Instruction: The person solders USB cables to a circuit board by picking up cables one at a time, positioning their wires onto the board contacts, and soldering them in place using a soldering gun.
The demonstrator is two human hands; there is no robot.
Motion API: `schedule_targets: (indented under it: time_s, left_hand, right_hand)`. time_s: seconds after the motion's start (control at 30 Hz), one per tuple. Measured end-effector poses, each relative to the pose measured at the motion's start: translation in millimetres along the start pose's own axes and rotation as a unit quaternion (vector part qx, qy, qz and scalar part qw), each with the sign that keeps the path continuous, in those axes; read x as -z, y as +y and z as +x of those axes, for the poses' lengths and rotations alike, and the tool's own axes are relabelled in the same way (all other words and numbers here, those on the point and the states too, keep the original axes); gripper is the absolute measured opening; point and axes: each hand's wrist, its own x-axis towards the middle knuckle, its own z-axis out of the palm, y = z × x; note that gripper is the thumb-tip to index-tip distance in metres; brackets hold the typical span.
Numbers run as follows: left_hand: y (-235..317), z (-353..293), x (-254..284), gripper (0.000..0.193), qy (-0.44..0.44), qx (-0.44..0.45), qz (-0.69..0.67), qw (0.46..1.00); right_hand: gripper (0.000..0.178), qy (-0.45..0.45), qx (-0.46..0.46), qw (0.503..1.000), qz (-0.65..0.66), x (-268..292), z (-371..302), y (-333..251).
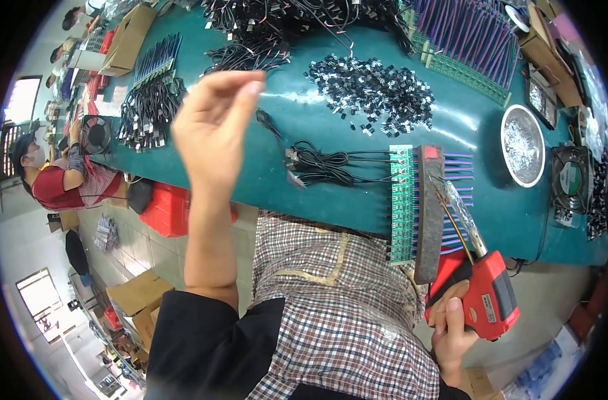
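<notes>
My left hand is raised over the front of the bench, thumb and forefinger apart, with nothing visible in it. Fingers wrapped round its handle, my right hand grips a red soldering gun at the lower right. Its tip points up across a dark bar lying on a green circuit-board panel. Coloured wires stick out from the bar's right side. Two bundled black cables run to the panel's upper left part.
Behind are a heap of small black-and-silver parts, piled black cables and wired boards. A metal bowl and a fan stand at right. A co-worker sits at left beside another fan.
</notes>
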Motion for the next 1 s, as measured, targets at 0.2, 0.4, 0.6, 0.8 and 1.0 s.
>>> schedule_targets:
  time_s: [0.2,0.4,0.6,0.8,1.0]
  left_hand:
    - [-16,-16,-20,0.016,-0.027,-0.031,0.073,0.996]
    - [17,-25,14,0.028,-0.309,-0.099,0.174,0.930]
    - [9,-54,28,0.023,-0.382,-0.135,0.324,0.855]
    - [9,-55,20,0.022,-0.274,-0.160,0.245,0.916]
    - [49,-55,-34,0.016,-0.347,-0.117,0.057,0.929]
  right_hand:
    - [0.013,0.009,0.005,1.000,0.000,0,-1,1]
    - [0.013,0.013,0.010,1.000,0.000,6,1,6]
    - [0.014,-0.010,0.017,1.000,-0.002,4,4,3]
    - [0.014,-0.003,0.031,0.999,-0.004,6,4,4]
    - [0.022,0.016,0.094,0.993,-0.063,-4,23,-4]
